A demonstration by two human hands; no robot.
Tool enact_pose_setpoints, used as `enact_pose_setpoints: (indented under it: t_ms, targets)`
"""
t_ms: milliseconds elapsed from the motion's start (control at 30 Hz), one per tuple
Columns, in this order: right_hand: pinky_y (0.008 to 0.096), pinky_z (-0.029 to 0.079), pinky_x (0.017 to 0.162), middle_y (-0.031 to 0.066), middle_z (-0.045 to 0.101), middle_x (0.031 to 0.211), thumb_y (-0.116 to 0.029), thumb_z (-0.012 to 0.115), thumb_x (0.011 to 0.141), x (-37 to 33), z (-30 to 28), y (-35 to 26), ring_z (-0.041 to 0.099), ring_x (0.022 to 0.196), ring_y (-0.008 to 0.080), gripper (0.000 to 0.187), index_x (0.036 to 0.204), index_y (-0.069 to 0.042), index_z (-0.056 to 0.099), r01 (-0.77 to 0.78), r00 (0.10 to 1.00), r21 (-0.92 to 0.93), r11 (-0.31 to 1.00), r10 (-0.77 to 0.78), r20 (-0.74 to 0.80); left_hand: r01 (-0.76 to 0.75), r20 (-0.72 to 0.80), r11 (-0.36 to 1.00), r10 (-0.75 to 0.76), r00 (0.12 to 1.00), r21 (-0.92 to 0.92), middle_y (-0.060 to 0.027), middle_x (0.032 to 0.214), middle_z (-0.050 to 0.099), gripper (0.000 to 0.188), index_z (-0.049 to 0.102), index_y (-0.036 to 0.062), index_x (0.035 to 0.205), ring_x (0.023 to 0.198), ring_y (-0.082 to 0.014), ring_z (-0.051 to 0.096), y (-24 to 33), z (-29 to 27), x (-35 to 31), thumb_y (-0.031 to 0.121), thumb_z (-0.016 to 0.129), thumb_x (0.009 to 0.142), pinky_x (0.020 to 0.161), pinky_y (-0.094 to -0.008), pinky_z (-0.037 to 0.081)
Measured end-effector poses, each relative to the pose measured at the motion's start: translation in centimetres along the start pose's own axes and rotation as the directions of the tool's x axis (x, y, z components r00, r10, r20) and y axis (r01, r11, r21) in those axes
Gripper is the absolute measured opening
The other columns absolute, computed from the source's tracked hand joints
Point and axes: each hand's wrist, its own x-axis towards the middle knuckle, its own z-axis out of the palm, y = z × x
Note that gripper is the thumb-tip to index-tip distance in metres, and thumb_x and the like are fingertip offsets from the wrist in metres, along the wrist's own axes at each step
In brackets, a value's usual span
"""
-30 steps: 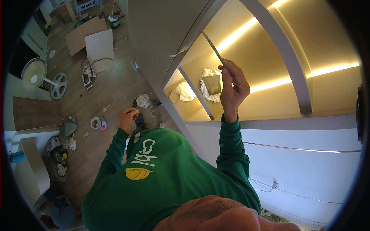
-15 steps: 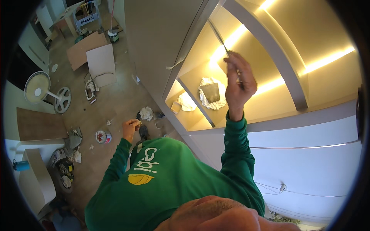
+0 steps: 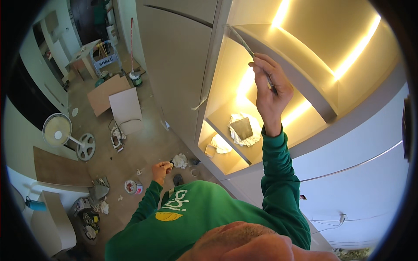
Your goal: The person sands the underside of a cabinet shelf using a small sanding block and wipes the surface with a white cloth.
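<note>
My right hand (image 3: 273, 91) is raised in front of a lit shelf unit (image 3: 254, 37), fingers closed round a thin, long-handled tool (image 3: 242, 41). Its far tip meets the corner where a shelf board joins the unit's left upright. Whether that tip is a brush or a blade is hard to make out. Low on the left, my left hand (image 3: 160, 171) is pinched closed at waist height; a small pale bit shows at its fingertips, too small to name. In a lower compartment a grey square block (image 3: 241, 128) lies on a crumpled white cloth (image 3: 252, 140).
Another white cloth (image 3: 223, 143) and a beige block (image 3: 210, 151) occupy the small compartment. Loose tape (image 3: 200, 104) hangs by the cabinet door (image 3: 174, 52). On the floor are a paint tin (image 3: 131, 187), a fan (image 3: 58, 130), cardboard (image 3: 106, 93) and a crumpled white heap (image 3: 179, 161).
My view has tilted, so the shelves and floor sit lower in the picture. The tool's tip has moved up the left upright to the shelf corner. Both hands keep their hold.
</note>
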Motion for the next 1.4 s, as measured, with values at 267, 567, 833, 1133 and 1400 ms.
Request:
enact_pose_setpoints:
  t_ms: [267,567,833,1133,1400]
  targets:
    - [0.0288,0.057,0.076,0.0119,0.074,0.102,0.005,0.068,0.087,0.5,0.3,-0.5,0.072,0.084,0.018,0.013,0.099,0.001,0.074,0.066,0.997,-0.083,0.994,-0.068,-0.024,0.022,-0.007,1.0,-0.022,1.0,0.005,-0.01,0.086,0.076,0.014,0.074,-0.0024,0.098,0.069,-0.0142,0.07,-0.4,-0.3,-0.4,0.006,0.073,0.087,0.062,-0.0247,0.056]
    - [0.027,0.056,0.071,0.0124,0.075,0.099,0.004,0.065,0.086,3.1,0.2,-1.5,0.072,0.081,0.0162,0.017,0.1,0.001,0.074,0.004,0.999,-0.088,0.996,-0.008,-0.047,0.022,0.009,1.0,-0.022,1.0,0.021,-0.011,0.09,0.077,0.017,0.073,-0.0027,0.102,0.073,-0.0152,0.072,0.1,0.7,-0.9,0.006,0.073,0.087,0.066,-0.0254,0.058]
    - [0.0268,0.055,0.07,0.0102,0.075,0.102,0.001,0.065,0.087,6.9,1.2,-1.9,0.07,0.079,0.0156,0.016,0.1,0.0,0.074,0.106,0.978,0.032,0.994,-0.099,-0.182,-0.089,0.053,0.996,0.09,0.995,-0.024,-0.0106,0.086,0.076,0.015,0.074,-0.0046,0.098,0.071,-0.0151,0.071,3.7,2.7,0.8,0.003,0.074,0.085,0.064,-0.025,0.055]
    - [0.0258,0.054,0.07,0.0096,0.075,0.095,0.002,0.064,0.084,6.9,0.7,-1.8,0.069,0.076,0.015,0.016,0.097,-0.001,0.074,0.08,0.982,0.04,0.996,-0.072,-0.176,-0.034,0.063,0.999,0.032,0.998,0.035,-0.0114,0.084,0.076,0.014,0.074,-0.0062,0.097,0.068,-0.0152,0.07,2.0,2.6,0.8,0.003,0.075,0.086,0.061,-0.025,0.056]
    - [0.0277,0.055,0.073,0.0108,0.075,0.097,0.002,0.066,0.084,12.5,2.0,-1.8,0.07,0.08,0.0166,0.018,0.1,-0.001,0.074,0.156,0.957,0.115,0.981,-0.121,-0.265,-0.075,0.048,0.996,0.072,0.996,0.051,-0.013,0.086,0.077,0.016,0.074,-0.0068,0.097,0.068,-0.0157,0.071,3.1,3.0,0.4,0.003,0.074,0.086,0.061,-0.025,0.056]
